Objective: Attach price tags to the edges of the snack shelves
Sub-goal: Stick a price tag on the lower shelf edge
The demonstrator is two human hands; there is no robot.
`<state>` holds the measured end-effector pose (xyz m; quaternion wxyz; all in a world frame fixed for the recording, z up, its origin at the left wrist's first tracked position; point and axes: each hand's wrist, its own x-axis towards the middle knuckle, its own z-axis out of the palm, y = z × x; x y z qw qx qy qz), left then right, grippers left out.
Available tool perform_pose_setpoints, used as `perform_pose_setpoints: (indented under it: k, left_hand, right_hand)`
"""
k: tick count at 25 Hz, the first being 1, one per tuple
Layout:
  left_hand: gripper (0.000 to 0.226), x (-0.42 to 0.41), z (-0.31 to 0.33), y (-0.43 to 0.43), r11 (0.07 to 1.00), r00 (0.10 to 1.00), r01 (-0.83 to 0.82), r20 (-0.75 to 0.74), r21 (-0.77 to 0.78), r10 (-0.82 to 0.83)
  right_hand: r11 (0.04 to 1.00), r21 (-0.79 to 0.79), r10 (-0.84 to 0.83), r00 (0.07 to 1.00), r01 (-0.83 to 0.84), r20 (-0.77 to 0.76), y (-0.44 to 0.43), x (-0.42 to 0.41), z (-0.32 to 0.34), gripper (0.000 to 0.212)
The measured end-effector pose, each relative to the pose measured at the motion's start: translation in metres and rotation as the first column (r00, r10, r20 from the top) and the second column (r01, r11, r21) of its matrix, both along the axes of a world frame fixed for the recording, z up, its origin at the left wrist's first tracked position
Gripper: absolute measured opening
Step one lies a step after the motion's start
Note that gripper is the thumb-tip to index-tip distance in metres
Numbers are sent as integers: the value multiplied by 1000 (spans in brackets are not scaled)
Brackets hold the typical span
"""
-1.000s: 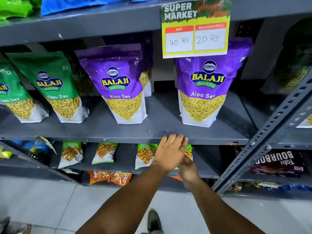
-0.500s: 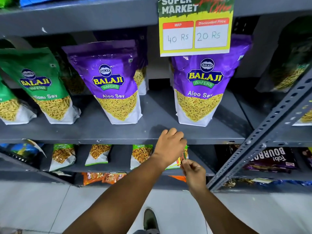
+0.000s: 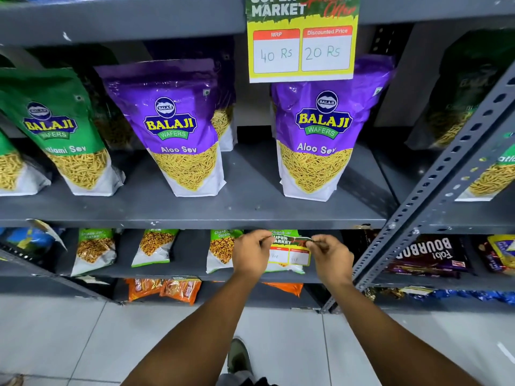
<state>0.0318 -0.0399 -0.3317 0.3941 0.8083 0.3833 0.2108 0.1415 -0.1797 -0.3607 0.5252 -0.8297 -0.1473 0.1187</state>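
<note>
A small yellow price tag [image 3: 289, 253] with two white price boxes hangs between my hands, just below the front edge of the grey middle shelf [image 3: 195, 222]. My left hand [image 3: 250, 253] pinches its top left corner and my right hand [image 3: 330, 259] pinches its top right corner. The tag's top strip is bent forward. A larger tag [image 3: 302, 43] reading 40 Rs and 20 Rs is fixed to the edge of the upper shelf [image 3: 125, 20].
Purple Aloo Sev bags [image 3: 178, 129] and green sev bags [image 3: 58, 135] stand on the middle shelf. Small green snack packs [image 3: 156, 246] sit on the shelf below. A perforated grey upright [image 3: 434, 185] slants at the right, with biscuit packs [image 3: 426, 256] beyond it.
Both hands dropped from the middle shelf's edge and spread apart. The tag, earlier hidden behind my left hand, is now stretched between both hands. The camera moved closer.
</note>
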Motion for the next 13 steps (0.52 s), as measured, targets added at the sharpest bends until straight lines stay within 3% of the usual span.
perform_pose_setpoints:
  k: [4,13]
  left_hand:
    - [8,5,3,-1,998,998,-57,20,-27,58]
    - [11,8,15,-4,998,994,-59,99,39,54]
  right_hand:
    - [996,-79,34,997,-28,74,4,10,10,17]
    - [997,-77,35,987,-23,158,6,23,26,12]
